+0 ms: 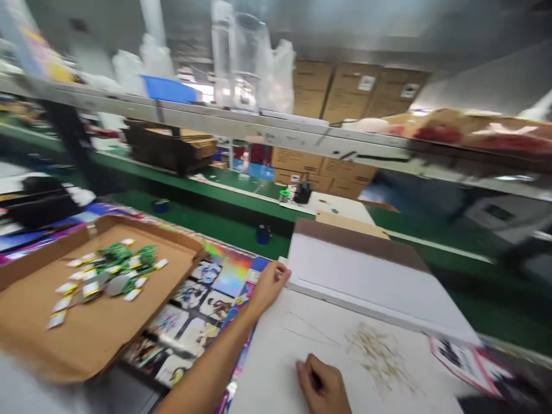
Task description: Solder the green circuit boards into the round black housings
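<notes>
Here, the pale strand pile (379,357) lay right of your curled right hand (324,384), slanting toward the near right of the white sheet (269,374); your left hand (272,282) bent at its far-left corner. Either grip's contents: can't tell.

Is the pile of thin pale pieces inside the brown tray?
No, the thin pale pieces lie on the white surface near the right hand.

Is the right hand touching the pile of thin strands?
Apart. The head view shows white surface between the right hand and the pile of thin strands.
</notes>
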{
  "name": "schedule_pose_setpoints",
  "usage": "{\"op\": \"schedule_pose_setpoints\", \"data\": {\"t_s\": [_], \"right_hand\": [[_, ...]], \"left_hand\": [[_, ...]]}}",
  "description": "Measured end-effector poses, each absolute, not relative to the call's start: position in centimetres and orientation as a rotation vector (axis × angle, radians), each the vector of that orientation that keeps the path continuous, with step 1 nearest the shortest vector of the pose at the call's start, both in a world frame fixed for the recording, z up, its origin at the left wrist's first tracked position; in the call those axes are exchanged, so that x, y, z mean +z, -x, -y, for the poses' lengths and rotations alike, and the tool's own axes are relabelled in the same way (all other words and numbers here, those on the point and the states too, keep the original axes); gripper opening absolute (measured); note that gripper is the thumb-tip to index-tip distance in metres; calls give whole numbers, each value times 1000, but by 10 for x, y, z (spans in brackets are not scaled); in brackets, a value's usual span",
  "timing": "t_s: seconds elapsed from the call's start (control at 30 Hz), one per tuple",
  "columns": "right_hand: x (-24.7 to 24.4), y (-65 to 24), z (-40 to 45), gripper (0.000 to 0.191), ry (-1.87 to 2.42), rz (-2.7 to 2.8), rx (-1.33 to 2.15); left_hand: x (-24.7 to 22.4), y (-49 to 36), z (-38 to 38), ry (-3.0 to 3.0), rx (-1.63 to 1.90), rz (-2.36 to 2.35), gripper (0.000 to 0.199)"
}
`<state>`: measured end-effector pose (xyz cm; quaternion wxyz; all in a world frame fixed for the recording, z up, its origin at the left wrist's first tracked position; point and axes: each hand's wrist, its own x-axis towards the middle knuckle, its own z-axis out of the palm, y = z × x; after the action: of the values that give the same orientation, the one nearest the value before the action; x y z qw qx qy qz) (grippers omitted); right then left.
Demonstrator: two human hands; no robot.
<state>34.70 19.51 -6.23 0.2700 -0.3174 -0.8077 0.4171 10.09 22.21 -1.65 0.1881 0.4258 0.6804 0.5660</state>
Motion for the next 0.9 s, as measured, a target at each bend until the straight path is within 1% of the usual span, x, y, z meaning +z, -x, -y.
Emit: {"op": "schedule_pose_setpoints", "data": {"t_s": [0.07, 0.13, 0.27, 0.33, 0.43, 0.47, 0.5, 0.57, 0.63, 0.7, 0.73, 0.77, 0.8, 0.9], "right_hand": [[-56, -344, -198, 54, 834, 2186, 1178], [-49, -342, -200, 50, 852, 2180, 1193], [-37, -341, -196, 43, 882, 2134, 1237], [-33, -340, -193, 40, 886, 2112, 1251], [-30, -339, -191, 37, 880, 2091, 1258], [-30, -339, -191, 36, 877, 2083, 1262], [-30, -339, -191, 36, 873, 2075, 1266], [-31, -340, -192, 36, 866, 2051, 1264], [-32, -340, -192, 35, 859, 2011, 1250], [-32, -341, -193, 34, 833, 1948, 1248], [-31, -341, -194, 34, 817, 1913, 1252], [-30, -342, -195, 33, 803, 1877, 1259], [-29, -343, -196, 31, 794, 1839, 1269], [-25, -348, -202, 26, 787, 1708, 1328]], "left_hand": [[-18, -104, -221, -1247, 1554, -1897, 48], [-22, -107, -221, -1323, 1496, -1984, 60], [-27, -112, -230, -1425, 1380, -2131, 66], [-22, -111, -235, -1268, 1434, -2036, 71], [-3, -107, -235, -843, 1665, -1740, 86], [6, -105, -233, -703, 1727, -1628, 88], [15, -103, -230, -579, 1773, -1519, 87], [34, -99, -223, -384, 1816, -1336, 79], [51, -96, -216, -279, 1840, -1218, 60], [66, -94, -211, -218, 1880, -1169, 36], [72, -93, -207, -197, 1905, -1161, 27], [78, -94, -203, -188, 1930, -1160, 23], [84, -95, -197, -192, 1950, -1174, 24], [97, -99, -167, -296, 1954, -1275, 36]]}}
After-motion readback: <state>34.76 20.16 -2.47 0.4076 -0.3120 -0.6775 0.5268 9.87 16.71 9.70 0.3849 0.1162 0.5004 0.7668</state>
